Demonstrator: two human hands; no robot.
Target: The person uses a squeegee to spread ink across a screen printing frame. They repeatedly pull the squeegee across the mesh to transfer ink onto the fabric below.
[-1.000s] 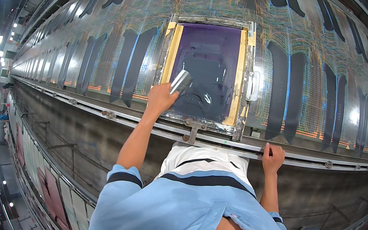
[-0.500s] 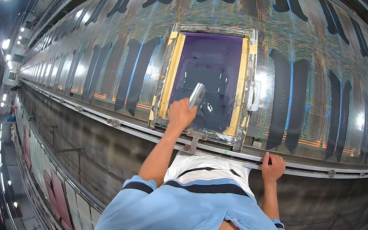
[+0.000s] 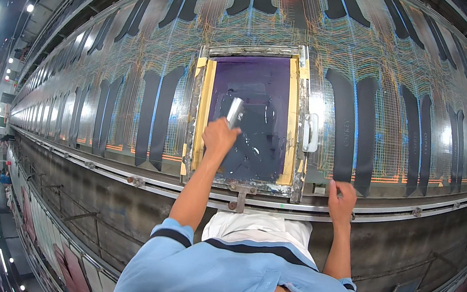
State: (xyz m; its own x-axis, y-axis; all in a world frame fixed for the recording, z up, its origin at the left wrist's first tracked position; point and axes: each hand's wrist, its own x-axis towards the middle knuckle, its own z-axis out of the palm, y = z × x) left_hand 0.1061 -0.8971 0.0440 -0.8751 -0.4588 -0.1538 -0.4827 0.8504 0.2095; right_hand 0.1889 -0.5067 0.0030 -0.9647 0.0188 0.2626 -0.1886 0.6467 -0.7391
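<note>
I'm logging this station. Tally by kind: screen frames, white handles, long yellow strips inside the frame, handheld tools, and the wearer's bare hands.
Screen frame: 1
White handle, at the frame's right: 1
Long yellow strips, down the inner sides: 2
Silver tool: 1
Bare hands (left hand, right hand): 2
Total: 7

Left hand grips silver squeegee within screen-printing frame; right hand right of frame, near rail; dark strips flank frame.
</note>
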